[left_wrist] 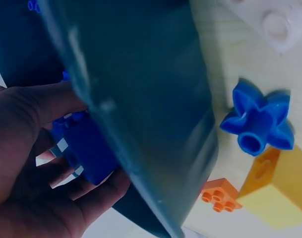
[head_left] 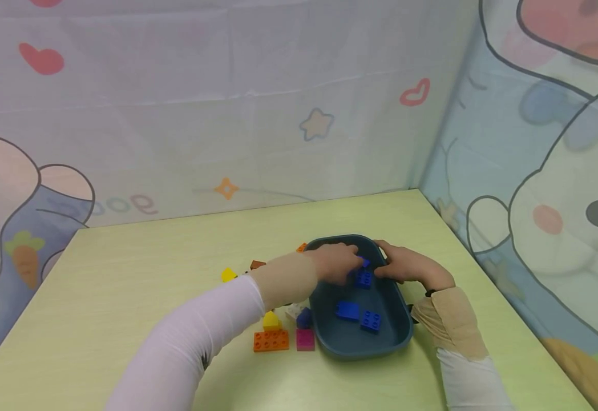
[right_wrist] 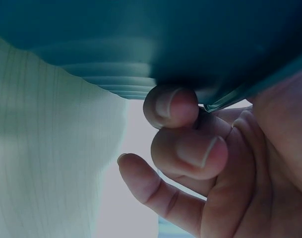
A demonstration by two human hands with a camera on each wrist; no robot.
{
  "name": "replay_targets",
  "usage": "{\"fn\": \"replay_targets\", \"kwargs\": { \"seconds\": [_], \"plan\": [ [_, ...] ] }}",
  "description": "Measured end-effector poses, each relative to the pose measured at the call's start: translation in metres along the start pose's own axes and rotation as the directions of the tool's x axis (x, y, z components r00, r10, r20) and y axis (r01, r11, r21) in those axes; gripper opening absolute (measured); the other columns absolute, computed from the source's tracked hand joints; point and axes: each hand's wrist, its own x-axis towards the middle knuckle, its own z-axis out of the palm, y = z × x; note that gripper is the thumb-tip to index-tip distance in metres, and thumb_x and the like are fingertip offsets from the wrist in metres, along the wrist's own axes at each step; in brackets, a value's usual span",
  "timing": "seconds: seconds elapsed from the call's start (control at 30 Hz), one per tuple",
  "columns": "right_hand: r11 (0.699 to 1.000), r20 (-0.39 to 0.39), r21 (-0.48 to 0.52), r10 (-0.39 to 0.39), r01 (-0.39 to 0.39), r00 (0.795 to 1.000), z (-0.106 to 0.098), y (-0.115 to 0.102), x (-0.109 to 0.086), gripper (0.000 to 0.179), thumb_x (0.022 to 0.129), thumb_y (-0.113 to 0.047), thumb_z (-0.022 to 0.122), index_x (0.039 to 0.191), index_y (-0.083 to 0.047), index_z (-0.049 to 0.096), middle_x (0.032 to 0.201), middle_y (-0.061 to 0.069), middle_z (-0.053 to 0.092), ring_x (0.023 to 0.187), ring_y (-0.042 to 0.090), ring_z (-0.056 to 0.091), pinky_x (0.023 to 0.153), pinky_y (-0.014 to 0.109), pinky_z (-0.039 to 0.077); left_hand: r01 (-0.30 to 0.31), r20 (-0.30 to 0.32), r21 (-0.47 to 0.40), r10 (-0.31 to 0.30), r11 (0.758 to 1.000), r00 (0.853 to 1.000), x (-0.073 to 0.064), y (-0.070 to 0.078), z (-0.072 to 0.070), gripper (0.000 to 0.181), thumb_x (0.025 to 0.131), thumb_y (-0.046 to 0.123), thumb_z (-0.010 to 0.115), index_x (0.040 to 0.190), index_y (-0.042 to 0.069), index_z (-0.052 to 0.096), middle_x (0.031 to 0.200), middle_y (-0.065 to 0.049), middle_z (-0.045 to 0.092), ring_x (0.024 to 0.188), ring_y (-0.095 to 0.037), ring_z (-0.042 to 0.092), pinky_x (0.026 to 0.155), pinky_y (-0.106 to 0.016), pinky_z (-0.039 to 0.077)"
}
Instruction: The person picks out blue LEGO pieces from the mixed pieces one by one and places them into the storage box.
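A dark teal plastic basin (head_left: 330,342) stands on the table, with several blue toy bricks (head_left: 347,310) inside it. My left hand (head_left: 336,262) reaches over its left rim into the far half. In the left wrist view, a blue brick (left_wrist: 91,148) sits between that hand's thumb and fingers, close to the basin wall. My right hand (head_left: 412,267) grips the basin's right rim. Its thumb is on the inner side, while its curled fingers (right_wrist: 190,153) lie against the outside of the wall in the right wrist view.
Left of the basin lie an orange brick (head_left: 271,341), a magenta brick (head_left: 306,339), yellow bricks (head_left: 271,321) and a white piece (head_left: 294,311). A blue flower-shaped piece (left_wrist: 260,116) lies beside the basin. Printed cloth (head_left: 258,142) hangs behind the table and along its right side.
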Motion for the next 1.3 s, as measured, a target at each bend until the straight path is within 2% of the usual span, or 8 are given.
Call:
{"fn": "replay_targets", "kwargs": {
  "seconds": [0.2, 0.43, 0.57, 0.8, 1.0, 1.3],
  "plan": [
    [1.000, -0.002, -0.011, 0.002, -0.002, 1.000, 0.000, 0.001, 0.001, 0.073, 0.098, -0.012, 0.059, 0.156, 0.005, 0.018, 0.056, -0.001, 0.042, 0.046, 0.014, 0.040, 0.053, 0.034, 0.040, -0.007, -0.003, 0.007, 0.007, 1.000, 1.000, -0.001, 0.002, 0.002, 0.032, 0.096, 0.019, 0.068, 0.128, 0.021, 0.065, 0.132, -0.003, 0.057, 0.113, -0.021, 0.056, 0.089, -0.033, 0.052],
    [1.000, -0.004, -0.017, 0.009, -0.009, 1.000, 0.000, 0.001, 0.001, 0.074, 0.098, -0.013, 0.059, 0.156, 0.005, 0.018, 0.056, 0.000, 0.043, 0.046, 0.014, 0.041, 0.053, 0.034, 0.040, -0.007, -0.006, 0.013, 0.007, 1.000, 1.000, 0.001, 0.002, 0.005, 0.038, 0.096, 0.020, 0.068, 0.134, 0.022, 0.062, 0.140, -0.005, 0.055, 0.121, -0.023, 0.053, 0.093, -0.035, 0.051],
    [1.000, 0.000, -0.012, 0.018, -0.018, 1.000, 0.000, -0.001, 0.001, 0.074, 0.098, -0.014, 0.059, 0.156, 0.005, 0.018, 0.056, 0.000, 0.043, 0.047, 0.015, 0.041, 0.053, 0.034, 0.040, -0.005, -0.007, 0.021, 0.005, 1.000, 1.000, 0.001, 0.001, 0.007, 0.036, 0.096, 0.020, 0.069, 0.132, 0.022, 0.063, 0.138, -0.003, 0.055, 0.119, -0.022, 0.053, 0.093, -0.034, 0.051],
    [0.999, 0.001, -0.021, 0.041, -0.041, 0.999, 0.000, -0.001, 0.001, 0.075, 0.099, -0.017, 0.060, 0.157, 0.003, 0.017, 0.058, 0.000, 0.044, 0.048, 0.015, 0.042, 0.053, 0.033, 0.039, -0.017, -0.017, 0.074, 0.018, 0.997, 1.000, -0.001, 0.000, 0.011, 0.038, 0.095, 0.024, 0.070, 0.133, 0.023, 0.064, 0.137, -0.003, 0.055, 0.116, -0.019, 0.052, 0.087, -0.032, 0.054],
    [0.999, -0.002, -0.014, 0.030, -0.030, 1.000, 0.001, -0.001, 0.001, 0.074, 0.098, -0.016, 0.060, 0.156, 0.003, 0.018, 0.058, 0.000, 0.043, 0.048, 0.015, 0.042, 0.052, 0.034, 0.039, -0.040, -0.029, 0.094, 0.043, 0.995, 0.999, -0.010, 0.001, 0.014, 0.034, 0.095, 0.026, 0.071, 0.128, 0.022, 0.066, 0.129, -0.002, 0.054, 0.109, -0.018, 0.050, 0.078, -0.029, 0.054],
    [1.000, -0.014, -0.016, 0.021, -0.022, 1.000, -0.003, -0.002, 0.001, 0.074, 0.097, -0.014, 0.060, 0.156, 0.004, 0.019, 0.058, -0.001, 0.043, 0.048, 0.015, 0.042, 0.052, 0.033, 0.039, -0.054, -0.020, 0.067, 0.056, 0.996, 0.998, -0.016, -0.002, 0.015, 0.038, 0.094, 0.025, 0.072, 0.131, 0.022, 0.064, 0.139, -0.003, 0.048, 0.111, -0.018, 0.051, 0.074, -0.025, 0.053]
  ]
}}
